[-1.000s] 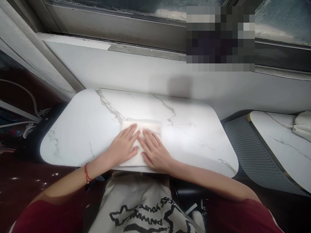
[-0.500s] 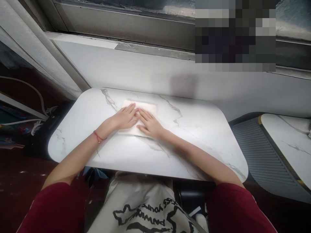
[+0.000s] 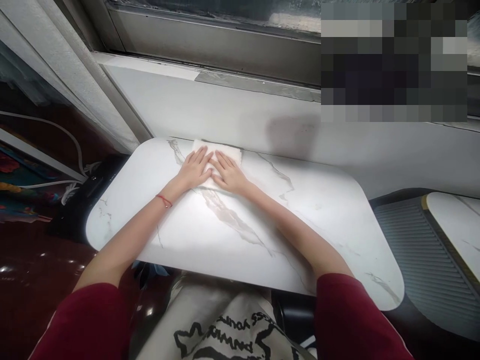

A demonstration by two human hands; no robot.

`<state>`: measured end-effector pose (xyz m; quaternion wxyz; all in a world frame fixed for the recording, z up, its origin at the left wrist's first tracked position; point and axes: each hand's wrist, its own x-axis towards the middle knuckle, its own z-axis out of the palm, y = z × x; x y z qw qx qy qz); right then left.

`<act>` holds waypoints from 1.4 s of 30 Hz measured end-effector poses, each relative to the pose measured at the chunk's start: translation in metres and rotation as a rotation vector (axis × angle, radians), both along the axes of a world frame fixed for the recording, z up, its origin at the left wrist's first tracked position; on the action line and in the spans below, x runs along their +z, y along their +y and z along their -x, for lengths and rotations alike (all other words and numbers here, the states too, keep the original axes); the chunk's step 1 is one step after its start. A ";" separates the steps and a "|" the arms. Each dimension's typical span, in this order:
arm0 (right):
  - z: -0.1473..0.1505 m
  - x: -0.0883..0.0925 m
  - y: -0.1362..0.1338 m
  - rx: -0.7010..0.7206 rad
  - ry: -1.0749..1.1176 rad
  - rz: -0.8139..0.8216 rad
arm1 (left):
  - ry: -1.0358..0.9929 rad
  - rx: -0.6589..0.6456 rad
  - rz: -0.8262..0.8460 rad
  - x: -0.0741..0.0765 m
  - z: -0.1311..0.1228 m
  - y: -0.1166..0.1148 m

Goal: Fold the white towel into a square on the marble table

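A pale folded cloth [image 3: 233, 153] lies flat on the white marbled tabletop [image 3: 210, 235], close to its far edge by the wall. My left hand [image 3: 195, 169] presses on the cloth's left part with the fingers stretched out; a red string bracelet [image 3: 164, 201] circles that wrist. On the right part rests my right hand [image 3: 228, 171], palm down and fingers spread. The two hands nearly meet at the thumbs and index fingers. Both cover much of the cloth's middle.
Behind the table rises a white wall [image 3: 210, 112] below a metal window frame [image 3: 225, 42]. A grey ribbed cabinet [image 3: 423, 260] with a marbled top stands at the right. White cables [image 3: 71, 145] hang at the left, beside a pale curtain [image 3: 56, 65].
Both hands have slid the cloth away from me, toward the tabletop's far edge at the wall. The view has shifted slightly to the left.
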<state>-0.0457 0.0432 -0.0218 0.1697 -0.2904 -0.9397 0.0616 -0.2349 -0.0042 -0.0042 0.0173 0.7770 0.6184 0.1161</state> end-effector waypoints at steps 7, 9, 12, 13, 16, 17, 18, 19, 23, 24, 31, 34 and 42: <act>0.016 0.003 0.007 -0.047 -0.025 0.010 | 0.062 -0.113 -0.073 0.008 0.004 0.019; 0.018 0.004 0.007 -0.064 -0.029 0.010 | 0.059 -0.179 -0.083 0.010 0.005 0.023; 0.022 0.003 0.008 -0.083 -0.016 0.007 | 0.040 -0.210 -0.081 0.011 0.007 0.027; 0.023 0.002 0.009 -0.089 -0.010 0.006 | 0.032 -0.208 -0.081 0.010 0.008 0.029; 0.026 0.001 0.011 -0.095 0.001 -0.003 | 0.006 -0.192 -0.093 0.008 0.009 0.032; 0.027 0.001 0.012 -0.096 0.006 -0.010 | -0.003 -0.186 -0.098 0.006 0.009 0.033; 0.028 0.000 0.012 -0.097 0.014 -0.017 | -0.012 -0.179 -0.101 0.005 0.010 0.034; 0.028 0.000 0.011 -0.098 0.024 -0.026 | -0.021 -0.171 -0.101 0.004 0.010 0.036; 0.027 0.000 0.006 -0.155 0.051 -0.050 | -0.041 -0.140 -0.087 0.003 0.011 0.037; 0.027 0.000 0.004 -0.181 0.057 -0.055 | -0.037 -0.136 -0.086 0.003 0.011 0.037; 0.023 -0.005 -0.001 -0.325 0.047 -0.012 | 0.035 -0.124 -0.058 0.004 0.008 0.032; 0.019 -0.003 -0.002 -0.311 0.009 0.005 | 0.059 -0.095 -0.041 0.005 0.005 0.028; -0.002 -0.005 -0.049 -0.222 0.068 -0.008 | 0.143 -0.120 -0.022 0.014 -0.010 -0.027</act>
